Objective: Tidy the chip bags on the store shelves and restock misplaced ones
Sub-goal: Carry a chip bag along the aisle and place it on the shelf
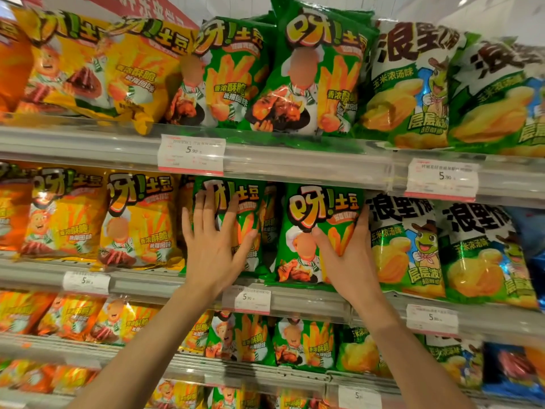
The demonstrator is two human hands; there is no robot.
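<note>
Green foil under both hands: the left hand [213, 249] lies flat, fingers spread, on a green chip bag [236, 202] on the second shelf [309, 302], hiding much of its front. The right hand [349, 261] cups the neighbouring green bag [312, 231], thumb in front, fingers hidden behind its right edge. Price tags [191, 154] blurred.

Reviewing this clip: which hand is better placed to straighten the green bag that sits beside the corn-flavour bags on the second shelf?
Right. The right hand already grips that green bag at its right edge, thumb across the front. The left hand lies flat on the neighbouring green bag.
</note>
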